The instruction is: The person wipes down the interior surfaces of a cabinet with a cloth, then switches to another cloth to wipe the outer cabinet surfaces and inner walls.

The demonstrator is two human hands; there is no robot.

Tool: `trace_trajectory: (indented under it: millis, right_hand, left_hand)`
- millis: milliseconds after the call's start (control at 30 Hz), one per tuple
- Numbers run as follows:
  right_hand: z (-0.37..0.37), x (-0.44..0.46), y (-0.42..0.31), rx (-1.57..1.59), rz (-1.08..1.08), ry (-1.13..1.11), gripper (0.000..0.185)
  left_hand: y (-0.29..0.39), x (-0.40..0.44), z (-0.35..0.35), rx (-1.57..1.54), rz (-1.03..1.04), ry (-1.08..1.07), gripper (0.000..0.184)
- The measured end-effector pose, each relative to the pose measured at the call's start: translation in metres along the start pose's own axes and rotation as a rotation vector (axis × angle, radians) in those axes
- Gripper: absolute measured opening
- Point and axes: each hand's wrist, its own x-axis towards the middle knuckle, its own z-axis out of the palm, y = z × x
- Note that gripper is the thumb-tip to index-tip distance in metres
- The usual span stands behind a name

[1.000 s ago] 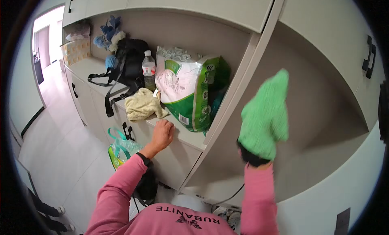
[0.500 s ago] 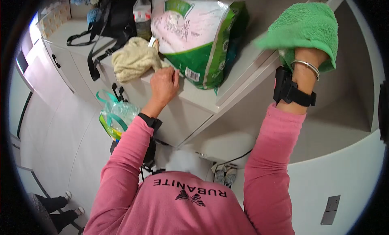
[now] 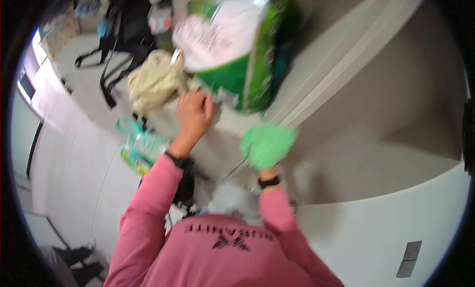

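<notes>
My left hand (image 3: pixel 194 113) rests at the shelf's front edge, its fingers curled, beside a crumpled cream cloth (image 3: pixel 156 84); whether it grips a corner of that cloth cannot be made out. A green cloth (image 3: pixel 267 144) covers my right hand, which is hidden under it, near the foot of the cabinet's upright panel (image 3: pixel 341 59). Just behind my left hand stands a large green and white plastic package (image 3: pixel 222 39). The frame is blurred by motion.
On the shelf lie a black bag (image 3: pixel 129 27) with straps and a bottle (image 3: pixel 159 19). A teal-handled plastic bag (image 3: pixel 143 146) hangs or stands below. Another person's dark-clothed legs (image 3: pixel 79 264) show at the lower left. Wall sockets (image 3: pixel 409 259) are at the lower right.
My right hand with the green cloth has come down and left from the upper right to near the shelf's corner. My left hand stays at the shelf edge. The view has tilted downward.
</notes>
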Motion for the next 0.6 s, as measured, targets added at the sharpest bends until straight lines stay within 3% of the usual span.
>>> trace_trajectory:
  millis: [67, 100, 167, 200, 267, 367, 500, 533, 600]
  right_hand:
    - [-0.002, -0.004, 0.012, 0.367, 0.193, -0.003, 0.053]
    - [-0.018, -0.001, 0.021, 0.012, 0.035, -0.058, 0.051]
    - [-0.046, 0.007, 0.025, -1.242, -0.619, -0.045, 0.048]
    - [-0.053, 0.011, 0.024, -1.490, -0.841, 0.045, 0.047]
    - [-0.034, 0.022, 0.013, -0.822, -0.552, -0.377, 0.040]
    - [0.027, 0.013, -0.020, -0.912, -0.482, -0.161, 0.040]
    - [0.138, 0.018, -0.065, -1.526, -1.062, -0.335, 0.039]
    - [0.176, 0.019, -0.078, -1.858, -1.346, -0.264, 0.038]
    - [0.232, 0.018, -0.098, -2.145, -1.791, -0.154, 0.038]
  left_hand:
    - [-0.001, -0.001, -0.001, -0.023, 0.014, 0.002, 0.022]
    - [-0.001, -0.001, -0.001, -0.016, 0.014, -0.006, 0.020]
    - [0.002, 0.001, -0.001, -0.025, 0.022, -0.006, 0.020]
    - [0.006, 0.003, -0.003, -0.017, 0.021, -0.007, 0.019]
    - [0.007, 0.006, -0.005, -0.016, 0.044, 0.011, 0.019]
    - [0.008, 0.006, -0.003, 0.060, 0.003, -0.051, 0.019]
    - [0.007, 0.005, -0.003, 0.070, 0.025, -0.035, 0.018]
    - [0.007, 0.005, -0.002, 0.070, 0.032, -0.031, 0.018]
    - [0.002, 0.002, 0.000, 0.051, 0.023, -0.037, 0.017]
